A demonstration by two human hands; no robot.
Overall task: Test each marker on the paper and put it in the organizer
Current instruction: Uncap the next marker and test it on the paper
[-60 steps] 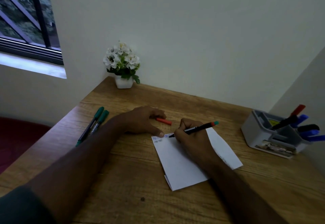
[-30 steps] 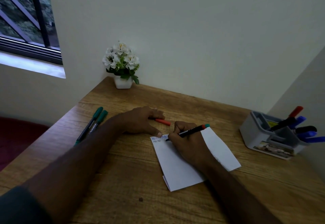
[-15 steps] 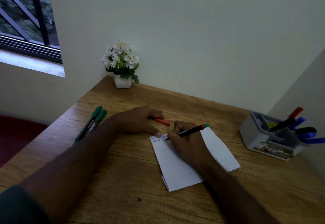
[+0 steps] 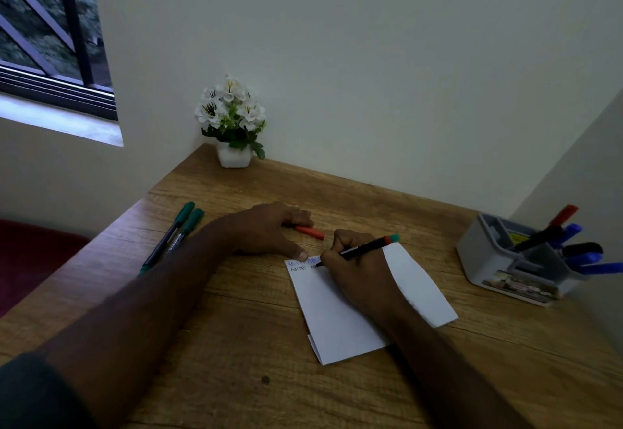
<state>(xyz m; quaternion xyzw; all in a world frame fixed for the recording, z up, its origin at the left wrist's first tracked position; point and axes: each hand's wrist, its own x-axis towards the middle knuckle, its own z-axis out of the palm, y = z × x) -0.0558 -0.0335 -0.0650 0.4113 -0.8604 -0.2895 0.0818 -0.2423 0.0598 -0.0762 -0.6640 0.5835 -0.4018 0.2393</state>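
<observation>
A: So, right hand (image 4: pixel 359 270) has a pen grip clamped on the black-barrelled marker with the red-and-teal end (image 4: pixel 362 249). Tip is down on the folded white sheet of paper (image 4: pixel 350 324) at its far-left corner, next to the small rows of letters already written there.

B: Why is the left hand parked up there?

A: Left hand (image 4: pixel 266 228) lies on the wooden table (image 4: pixel 236 344), thumb tip touching the paper's top-left corner. Looks like it pins the sheet so it doesn't skid under the stroke. A small red marker cap (image 4: pixel 310 232) sits at its fingertips; I can't tell whether they pinch it or just touch it. Likely kept close for recapping.

B: Marker relative to the grip?

A: Barrel runs through the fingers near the tip end. Long tail sticks out up and to the right, over the knuckles. Short tip portion shows left of the fingers.

B: Rest of the set?

A: Two green-capped markers (image 4: pixel 175 233) lie side by side at the table's left edge, probably untested. Grey plastic desk organizer (image 4: pixel 485 253) is at the far right, well apart from the paper, already holding red, blue and black markers. Next this one wants capping and a reach right.
</observation>
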